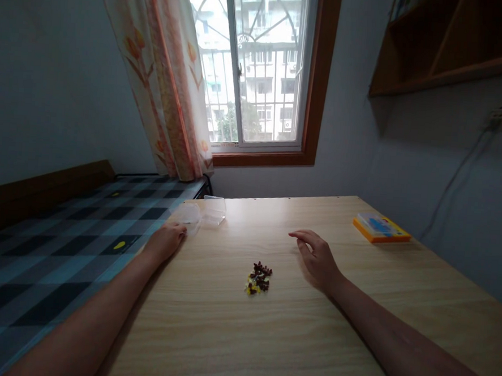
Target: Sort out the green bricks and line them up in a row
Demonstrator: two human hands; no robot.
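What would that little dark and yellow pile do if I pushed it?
The pile would probably scatter, because it looks like lots of small, separate bits. Each bit is likely light, being so tiny. They might slide easily too, since the table looks flat and smooth.

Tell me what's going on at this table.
Someone has both bare hands at the wooden table. The left hand is at the clear plastic container by the table's left edge; whether it grips it is hard to tell. The right hand, fingers loosely bent, holds nothing visible. A small pile of dark brown and yellow pieces lies between the hands, and an orange case sits farther right.
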